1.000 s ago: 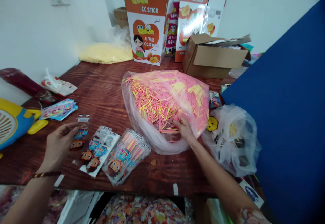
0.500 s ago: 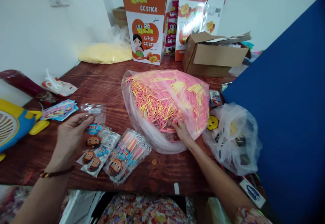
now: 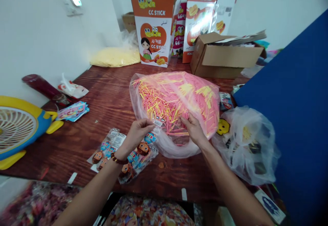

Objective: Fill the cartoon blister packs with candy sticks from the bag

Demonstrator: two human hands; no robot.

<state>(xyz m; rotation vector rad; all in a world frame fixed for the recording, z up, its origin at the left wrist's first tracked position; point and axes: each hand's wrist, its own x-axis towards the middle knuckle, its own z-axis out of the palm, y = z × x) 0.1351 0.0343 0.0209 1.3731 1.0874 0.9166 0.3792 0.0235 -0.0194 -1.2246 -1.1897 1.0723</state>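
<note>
My left hand [image 3: 139, 130] pinches the top of a clear printed packet [image 3: 149, 137] with a cartoon face and a barcode. It hangs over the near edge of a large clear plastic bag [image 3: 164, 146]. Pink and yellow thin sticks [image 3: 153, 99] fill this open bag. Over its mouth, my right hand [image 3: 194, 127] has its fingers closed on several pink sticks, partly hidden by the fingers. Below my left wrist lie a stack of filled packets [image 3: 127, 169] and a stack of flat packets [image 3: 112, 138], partly covered by my forearm.
A yellow and blue fan [image 3: 38, 127] stands at the left, near blue-pink packets [image 3: 74, 111] and a tissue pack [image 3: 77, 91]. Printed cartons [image 3: 153, 21] and an open cardboard box [image 3: 228, 56] line the back. A knotted clear bag [image 3: 256, 150] sits right, beside a blue panel [image 3: 294, 99].
My left hand has moved right with the packet, from above the flat stack to the big bag's edge. My right hand has lifted slightly among the sticks. The view has shifted left.
</note>
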